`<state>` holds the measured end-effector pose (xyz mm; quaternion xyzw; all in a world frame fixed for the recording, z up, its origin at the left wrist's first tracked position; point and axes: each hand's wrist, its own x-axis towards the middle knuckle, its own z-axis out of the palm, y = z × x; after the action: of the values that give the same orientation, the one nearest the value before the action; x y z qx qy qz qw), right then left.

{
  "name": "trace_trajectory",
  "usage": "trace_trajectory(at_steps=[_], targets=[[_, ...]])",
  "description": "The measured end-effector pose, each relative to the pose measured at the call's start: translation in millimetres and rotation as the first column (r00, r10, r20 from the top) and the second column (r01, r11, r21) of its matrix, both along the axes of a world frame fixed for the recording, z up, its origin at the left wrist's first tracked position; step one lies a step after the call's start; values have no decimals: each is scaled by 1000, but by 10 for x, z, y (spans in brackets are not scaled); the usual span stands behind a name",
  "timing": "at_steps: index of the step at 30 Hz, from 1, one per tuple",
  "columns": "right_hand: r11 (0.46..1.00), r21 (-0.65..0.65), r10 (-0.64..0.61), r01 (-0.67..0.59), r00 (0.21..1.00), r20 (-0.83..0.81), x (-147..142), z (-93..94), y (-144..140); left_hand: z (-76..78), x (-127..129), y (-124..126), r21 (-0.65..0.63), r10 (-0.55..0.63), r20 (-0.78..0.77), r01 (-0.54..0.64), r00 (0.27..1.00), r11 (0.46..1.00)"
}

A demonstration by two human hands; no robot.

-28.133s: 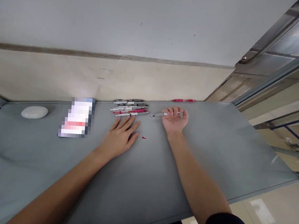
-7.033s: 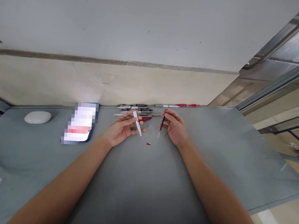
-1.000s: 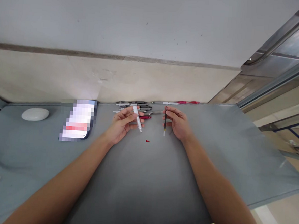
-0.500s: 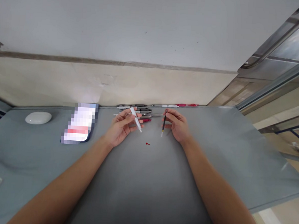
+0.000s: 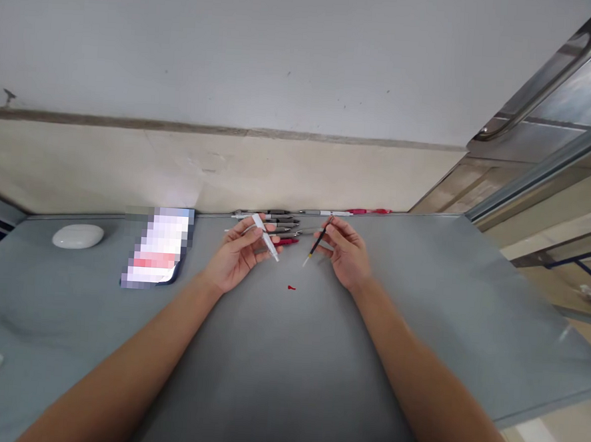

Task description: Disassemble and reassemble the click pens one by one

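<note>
My left hand (image 5: 236, 255) is closed around a white pen barrel (image 5: 266, 238), pinched between thumb and fingers, its narrow end pointing down to the right. Across from it, my right hand (image 5: 347, 254) pinches the upper end of a dark pen refill (image 5: 318, 240). The refill slants down to the left, its pale tip apart from the barrel. On the grey table (image 5: 287, 354) below and between the hands lies a small red piece (image 5: 291, 287). Several pens (image 5: 288, 224) lie just behind my left hand, partly hidden by its fingers.
A phone with a blurred screen (image 5: 158, 246) lies left of my left hand, and a white computer mouse (image 5: 78, 236) is farther left. Along the wall (image 5: 298, 171) at the back edge lie a white pen (image 5: 326, 213) and a red pen (image 5: 371, 211).
The refill in my right hand has swung from nearly upright to a slant, its tip moving left toward the barrel. My left hand keeps the white barrel in nearly the same place.
</note>
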<state>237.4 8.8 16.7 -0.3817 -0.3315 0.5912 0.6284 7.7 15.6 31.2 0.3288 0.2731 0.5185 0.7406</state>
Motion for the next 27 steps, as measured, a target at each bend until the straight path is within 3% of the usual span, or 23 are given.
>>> trace_trajectory(at_steps=[17,27], targets=[[999,-3,48,-48,997,61,-65,6,-41,-13,15,-6,34,-33,-74,35,997,999],[995,50,81,-84,995,64,-209,119,-99,-65,86,-60,232,6,-223,47,975,972]])
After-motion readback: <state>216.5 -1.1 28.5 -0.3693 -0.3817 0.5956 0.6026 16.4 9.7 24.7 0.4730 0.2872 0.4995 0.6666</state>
